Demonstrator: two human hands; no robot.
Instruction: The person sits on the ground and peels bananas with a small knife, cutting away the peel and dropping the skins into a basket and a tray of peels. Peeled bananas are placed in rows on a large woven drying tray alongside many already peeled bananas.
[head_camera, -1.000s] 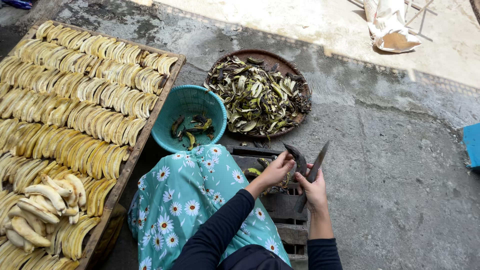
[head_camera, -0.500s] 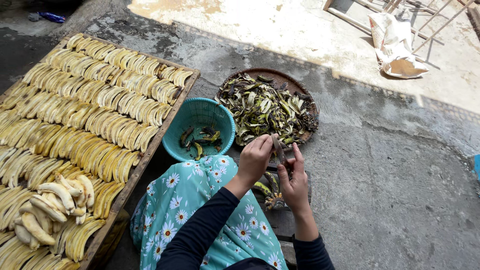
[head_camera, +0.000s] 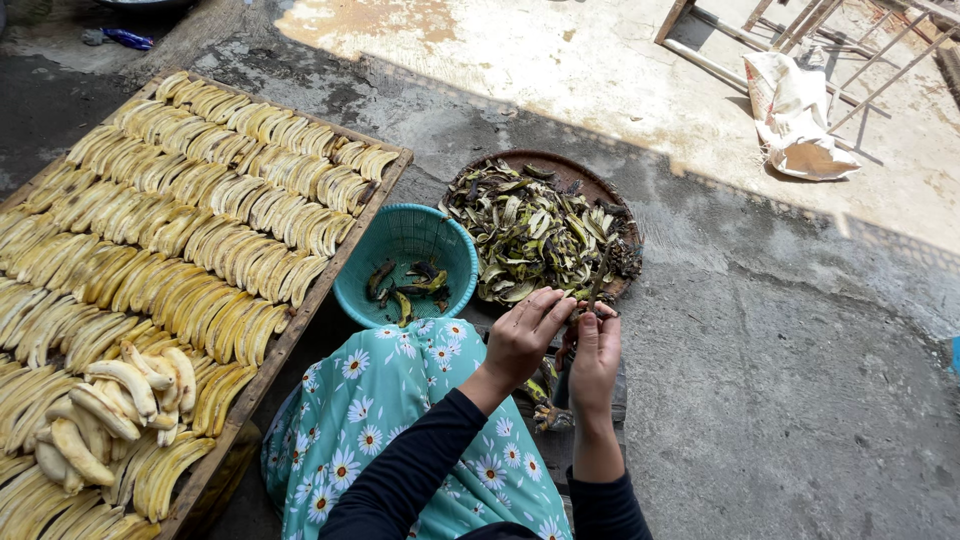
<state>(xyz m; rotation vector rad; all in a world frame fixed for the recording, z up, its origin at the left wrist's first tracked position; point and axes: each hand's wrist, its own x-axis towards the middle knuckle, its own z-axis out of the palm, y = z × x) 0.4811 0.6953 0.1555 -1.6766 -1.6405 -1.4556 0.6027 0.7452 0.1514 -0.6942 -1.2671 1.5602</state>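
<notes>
Two hands meet just below the round woven tray (head_camera: 470, 182) of dark peelings. My left hand (head_camera: 523, 334) has its fingers curled over the top of a dark, blackened banana (head_camera: 597, 290); my right hand (head_camera: 596, 355) closes round its lower part from beneath. Both grips are narrow and shut on the fruit, which stands nearly upright between them, its tip rising over the tray's near rim. Whether a blade is in the right hand I cannot tell.

A teal plastic basket (head_camera: 405, 232) sits just left of the hands, touching the tray, with a few dark bananas in its bottom. Left again, a wide wooden drying rack (head_camera: 385, 190) carries rows of peeled yellow banana slices, with whole peeled bananas (head_camera: 95, 400) heaped at its near corner. A teal flowered cloth (head_camera: 400, 410) covers the lap under my forearms. Dark peel scraps (head_camera: 545, 400) lie beneath the hands. Grey concrete ground (head_camera: 780, 350) throughout; a white sack (head_camera: 795, 115) lies far right.
</notes>
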